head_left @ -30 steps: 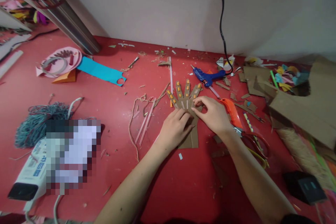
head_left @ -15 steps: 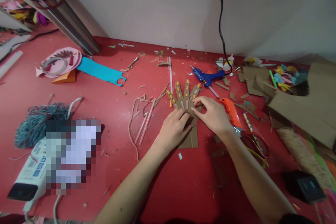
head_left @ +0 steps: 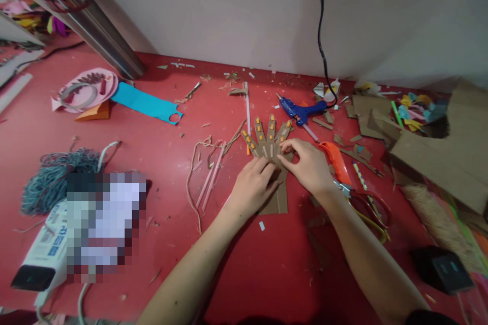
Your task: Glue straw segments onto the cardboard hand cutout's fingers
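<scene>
A brown cardboard hand cutout (head_left: 282, 200) lies flat on the red table, its fingers pointing away from me. Small orange pieces sit along those fingers, and short clear straw pieces (head_left: 272, 151) are on the upper palm. My left hand (head_left: 254, 181) is closed, its curled fingers pressing on the left side of the palm and hiding part of it. On the right side, thumb and index finger of my right hand (head_left: 306, 163) come together in a pinch at the base of a cardboard finger. Whatever lies between those fingertips is too small to make out.
Beyond the cutout lies a blue glue gun (head_left: 304, 110) with a black cord. Scissors (head_left: 366, 203) and an orange tool (head_left: 336, 162) are beside my right forearm. Twine (head_left: 190, 177), clear straws (head_left: 213, 175), a yarn bundle (head_left: 63, 175) and a metal flask (head_left: 91, 25) stand or lie leftward. Cardboard scraps (head_left: 371, 117) are at right.
</scene>
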`<state>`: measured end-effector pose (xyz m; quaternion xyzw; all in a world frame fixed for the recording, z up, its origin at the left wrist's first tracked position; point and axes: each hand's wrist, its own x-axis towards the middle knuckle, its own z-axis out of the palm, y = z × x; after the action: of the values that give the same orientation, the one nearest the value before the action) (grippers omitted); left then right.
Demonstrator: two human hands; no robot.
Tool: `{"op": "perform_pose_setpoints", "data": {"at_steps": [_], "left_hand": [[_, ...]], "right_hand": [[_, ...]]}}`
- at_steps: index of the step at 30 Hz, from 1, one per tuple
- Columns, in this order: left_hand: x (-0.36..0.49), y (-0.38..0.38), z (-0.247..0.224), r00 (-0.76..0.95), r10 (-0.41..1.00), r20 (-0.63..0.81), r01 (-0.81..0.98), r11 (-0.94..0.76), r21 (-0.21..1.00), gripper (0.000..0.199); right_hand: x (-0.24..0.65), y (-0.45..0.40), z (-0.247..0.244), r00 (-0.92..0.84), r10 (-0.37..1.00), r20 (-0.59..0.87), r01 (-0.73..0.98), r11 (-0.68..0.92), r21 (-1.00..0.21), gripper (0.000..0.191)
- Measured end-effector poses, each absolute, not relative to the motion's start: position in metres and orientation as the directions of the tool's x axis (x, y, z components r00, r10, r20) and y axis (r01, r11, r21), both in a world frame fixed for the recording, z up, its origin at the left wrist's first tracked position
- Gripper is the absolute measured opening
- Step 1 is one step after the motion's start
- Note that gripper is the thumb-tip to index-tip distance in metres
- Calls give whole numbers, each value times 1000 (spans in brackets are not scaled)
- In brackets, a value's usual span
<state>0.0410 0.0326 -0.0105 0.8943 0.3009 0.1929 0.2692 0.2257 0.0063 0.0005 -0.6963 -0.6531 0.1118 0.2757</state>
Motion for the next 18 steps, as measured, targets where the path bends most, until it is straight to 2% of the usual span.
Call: {"op": "perform_pose_setpoints", "data": {"at_steps": [18], "left_hand": [[41,32,-12,739,646,193,440,-679,588,17]], "right_hand": [[229,6,1,77,972,220,840,55,-539,10]]}}
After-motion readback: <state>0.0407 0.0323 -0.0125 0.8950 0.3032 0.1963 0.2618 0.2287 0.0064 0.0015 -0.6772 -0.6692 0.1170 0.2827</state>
